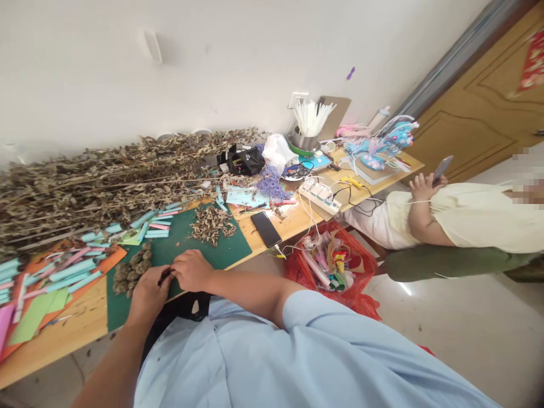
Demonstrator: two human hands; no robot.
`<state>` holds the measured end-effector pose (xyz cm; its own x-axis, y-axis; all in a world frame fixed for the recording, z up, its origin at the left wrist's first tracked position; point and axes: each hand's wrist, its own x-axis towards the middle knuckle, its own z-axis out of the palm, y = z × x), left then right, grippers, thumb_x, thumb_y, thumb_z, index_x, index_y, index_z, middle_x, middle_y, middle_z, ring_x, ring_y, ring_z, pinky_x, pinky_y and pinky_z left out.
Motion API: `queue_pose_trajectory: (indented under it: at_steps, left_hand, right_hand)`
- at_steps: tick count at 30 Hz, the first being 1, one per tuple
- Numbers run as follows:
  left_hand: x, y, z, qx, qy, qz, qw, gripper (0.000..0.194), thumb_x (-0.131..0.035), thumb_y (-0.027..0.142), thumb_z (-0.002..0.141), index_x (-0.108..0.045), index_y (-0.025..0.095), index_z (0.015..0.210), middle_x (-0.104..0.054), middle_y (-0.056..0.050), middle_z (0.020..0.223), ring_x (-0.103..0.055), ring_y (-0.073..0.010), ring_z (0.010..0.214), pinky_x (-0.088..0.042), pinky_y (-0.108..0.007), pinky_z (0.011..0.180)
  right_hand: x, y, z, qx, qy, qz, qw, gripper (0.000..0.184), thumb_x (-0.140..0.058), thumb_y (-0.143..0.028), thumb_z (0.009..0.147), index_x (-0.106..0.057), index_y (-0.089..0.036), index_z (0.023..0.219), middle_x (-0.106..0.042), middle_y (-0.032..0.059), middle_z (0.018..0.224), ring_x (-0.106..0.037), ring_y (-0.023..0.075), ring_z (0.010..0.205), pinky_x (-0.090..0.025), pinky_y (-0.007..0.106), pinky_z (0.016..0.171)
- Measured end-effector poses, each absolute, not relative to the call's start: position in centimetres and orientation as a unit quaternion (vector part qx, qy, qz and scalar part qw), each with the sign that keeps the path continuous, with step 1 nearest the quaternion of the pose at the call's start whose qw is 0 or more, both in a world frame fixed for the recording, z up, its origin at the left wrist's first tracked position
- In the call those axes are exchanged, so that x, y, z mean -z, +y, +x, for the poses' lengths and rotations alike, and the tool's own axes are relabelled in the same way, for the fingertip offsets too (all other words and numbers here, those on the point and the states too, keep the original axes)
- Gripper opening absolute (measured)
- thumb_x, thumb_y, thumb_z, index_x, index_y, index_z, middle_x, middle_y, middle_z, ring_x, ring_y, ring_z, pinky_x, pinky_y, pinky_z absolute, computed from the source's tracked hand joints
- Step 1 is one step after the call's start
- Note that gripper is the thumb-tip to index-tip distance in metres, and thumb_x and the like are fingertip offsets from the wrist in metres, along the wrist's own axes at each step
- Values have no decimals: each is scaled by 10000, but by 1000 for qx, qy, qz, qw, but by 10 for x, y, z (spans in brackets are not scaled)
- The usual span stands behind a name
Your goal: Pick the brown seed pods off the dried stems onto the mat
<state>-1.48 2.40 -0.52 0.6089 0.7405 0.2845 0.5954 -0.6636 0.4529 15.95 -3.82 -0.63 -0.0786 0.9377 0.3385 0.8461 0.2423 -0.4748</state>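
My left hand (pixel 148 294) and my right hand (pixel 192 270) meet at the near edge of a dark green cutting mat (pixel 187 241) on the wooden table (pixel 76 326). Both hands are closed and pinch a small dark thing between them; I cannot make out what it is. A cluster of fuzzy brown buds (pixel 130 271) lies on the mat just left of my left hand. A loose heap of dried plant bits (pixel 211 224) sits on the mat beyond my right hand.
A big bundle of dried branches (pixel 106 181) lies along the wall. Blue and pink paper rolls (pixel 72 266) lie left. A black phone (pixel 266 228), a power strip (pixel 321 195) and a red bag (pixel 335 269) are right. Another person (pixel 467 221) sits holding a phone.
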Motion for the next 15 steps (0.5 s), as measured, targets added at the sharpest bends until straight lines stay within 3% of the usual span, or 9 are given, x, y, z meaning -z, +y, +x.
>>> queue_pose_trajectory:
  at_steps: [5, 15]
  left_hand:
    - [0, 26, -13, -246, 361, 885, 159, 273, -537, 436, 922, -706, 229, 978, -723, -109, 988, -672, -295, 987, -550, -441, 937]
    - [-1, 28, -11, -237, 313, 910, 131, 282, -465, 337, 965, -695, 215, 859, -693, -100, 860, -666, -256, 858, -560, -391, 826]
  right_hand:
    - [10, -35, 160, -89, -735, -604, 294, 155, -629, -217, 898, -736, -230, 1010, -735, 27, 1101, -573, 241, 1034, -383, 377, 931]
    - [8, -39, 163, -73, -754, -576, 307, 178, -625, -179, 885, -722, -187, 1034, -731, 57, 1131, -573, 240, 1089, -381, 372, 998]
